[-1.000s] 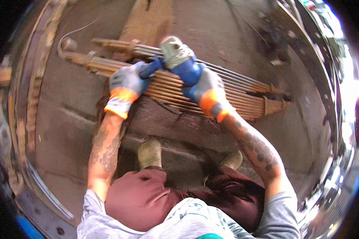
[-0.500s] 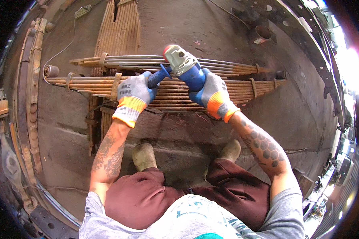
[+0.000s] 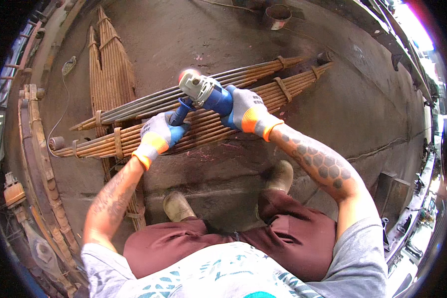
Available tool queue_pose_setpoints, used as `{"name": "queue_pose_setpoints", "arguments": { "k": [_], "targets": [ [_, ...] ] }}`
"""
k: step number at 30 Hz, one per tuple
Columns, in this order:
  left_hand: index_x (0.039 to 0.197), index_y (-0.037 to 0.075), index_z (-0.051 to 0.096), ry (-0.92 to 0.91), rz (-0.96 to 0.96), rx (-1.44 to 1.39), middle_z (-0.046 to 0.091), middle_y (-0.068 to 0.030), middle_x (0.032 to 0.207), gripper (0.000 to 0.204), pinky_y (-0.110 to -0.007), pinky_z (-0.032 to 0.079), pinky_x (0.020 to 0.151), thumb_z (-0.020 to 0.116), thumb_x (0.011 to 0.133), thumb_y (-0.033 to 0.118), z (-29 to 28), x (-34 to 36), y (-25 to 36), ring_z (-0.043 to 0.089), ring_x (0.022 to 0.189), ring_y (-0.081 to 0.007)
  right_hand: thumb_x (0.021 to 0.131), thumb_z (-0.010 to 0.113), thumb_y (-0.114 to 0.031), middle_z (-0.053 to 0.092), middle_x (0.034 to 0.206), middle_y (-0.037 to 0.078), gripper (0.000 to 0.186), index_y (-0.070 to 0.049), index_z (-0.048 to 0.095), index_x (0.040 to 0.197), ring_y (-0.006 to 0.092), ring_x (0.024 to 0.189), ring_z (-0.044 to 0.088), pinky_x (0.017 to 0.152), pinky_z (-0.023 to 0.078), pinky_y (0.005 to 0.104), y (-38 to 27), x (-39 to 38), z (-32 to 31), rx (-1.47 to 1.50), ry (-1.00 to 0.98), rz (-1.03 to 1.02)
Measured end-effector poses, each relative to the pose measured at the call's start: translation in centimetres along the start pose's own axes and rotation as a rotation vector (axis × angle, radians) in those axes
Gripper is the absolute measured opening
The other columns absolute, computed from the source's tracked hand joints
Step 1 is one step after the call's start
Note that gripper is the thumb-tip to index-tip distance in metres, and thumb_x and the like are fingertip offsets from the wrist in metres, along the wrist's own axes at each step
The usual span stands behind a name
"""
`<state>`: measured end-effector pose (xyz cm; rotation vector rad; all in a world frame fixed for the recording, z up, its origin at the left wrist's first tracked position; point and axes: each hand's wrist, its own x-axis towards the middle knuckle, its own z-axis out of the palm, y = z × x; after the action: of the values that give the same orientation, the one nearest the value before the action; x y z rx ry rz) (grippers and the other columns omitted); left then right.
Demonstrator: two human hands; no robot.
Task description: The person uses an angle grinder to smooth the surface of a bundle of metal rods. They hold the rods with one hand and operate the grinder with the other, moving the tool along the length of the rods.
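My left hand (image 3: 162,135), in a grey and blue glove with an orange cuff, is wrapped round the blue side handle (image 3: 179,114) of a blue and silver angle grinder (image 3: 203,92). My right hand (image 3: 244,110), gloved alike, grips the grinder's body. The grinder is held over two long stacks of rusty leaf springs, the upper (image 3: 254,73) part bare grey metal, the lower (image 3: 288,94) brown. I cannot tell whether its head touches them. They lie across a further upright bundle of springs (image 3: 115,72).
A small bucket (image 3: 277,19) stands at the back. A power strip (image 3: 69,66) with a cable lies upper left. Long rusty bars (image 3: 42,149) and an axle-like part (image 3: 15,189) line the left side; dark metal blocks (image 3: 392,193) sit at right. My boots (image 3: 278,176) are below the springs.
The view has turned, so the springs now slant up to the right. The grinder, held in both hands, sits further left in the picture and its head is over the upper stack.
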<state>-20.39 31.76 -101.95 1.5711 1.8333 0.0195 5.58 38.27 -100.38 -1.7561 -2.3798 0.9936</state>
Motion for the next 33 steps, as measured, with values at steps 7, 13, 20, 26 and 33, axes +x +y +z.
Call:
{"name": "queue_pose_setpoints", "arguments": {
  "k": [7,13,20,26,33],
  "targets": [
    [0.103,-0.001,0.076,-0.178,-0.037,-0.581,0.068,-0.0037,0.078,0.033,-0.035,0.050,0.072,0.076,0.080,0.023,3.3,4.0,0.5,0.060,0.072,-0.0134,0.070,0.080,-0.018,0.077,0.103,0.022,0.052,-0.010,0.069,0.121,0.0400,0.103,0.075,0.088,0.059,0.0489,3.1,0.8,-1.8,0.000,0.017,0.028],
    [0.108,0.013,0.081,0.018,-0.095,-0.266,0.080,-0.0162,0.099,0.039,-0.045,0.056,0.089,0.080,0.083,0.042,5.3,4.7,7.2,0.077,0.097,-0.0347,0.069,0.084,-0.021,0.077,0.104,0.023,0.050,-0.009,0.069,0.115,0.0432,0.100,0.074,0.090,0.059,0.0502,7.8,0.6,-2.8,-0.053,0.087,0.019],
    [0.116,0.019,0.081,0.129,-0.072,-0.117,0.078,-0.0189,0.107,0.036,-0.049,0.057,0.093,0.074,0.087,0.039,6.6,5.5,11.0,0.074,0.106,-0.0392,0.065,0.087,-0.022,0.077,0.106,0.021,0.054,-0.010,0.069,0.115,0.0420,0.104,0.073,0.090,0.058,0.0494,12.3,0.4,-2.7,-0.008,0.181,0.034],
    [0.112,0.017,0.082,0.083,-0.074,-0.152,0.078,-0.0188,0.106,0.034,-0.049,0.057,0.091,0.071,0.091,0.041,7.2,6.3,12.6,0.075,0.104,-0.0396,0.067,0.084,-0.021,0.078,0.106,0.020,0.059,-0.013,0.071,0.124,0.0392,0.106,0.075,0.091,0.058,0.0453,14.2,-0.4,-2.5,-0.007,0.215,0.179],
    [0.104,0.015,0.083,0.117,-0.003,-0.258,0.079,-0.0189,0.101,0.027,-0.049,0.058,0.090,0.070,0.083,0.026,7.5,5.5,10.1,0.075,0.101,-0.0402,0.072,0.078,-0.017,0.078,0.105,0.020,0.052,-0.010,0.071,0.123,0.0399,0.105,0.075,0.089,0.058,0.0449,13.9,0.4,0.1,0.082,0.297,-0.003]
  ]
}}
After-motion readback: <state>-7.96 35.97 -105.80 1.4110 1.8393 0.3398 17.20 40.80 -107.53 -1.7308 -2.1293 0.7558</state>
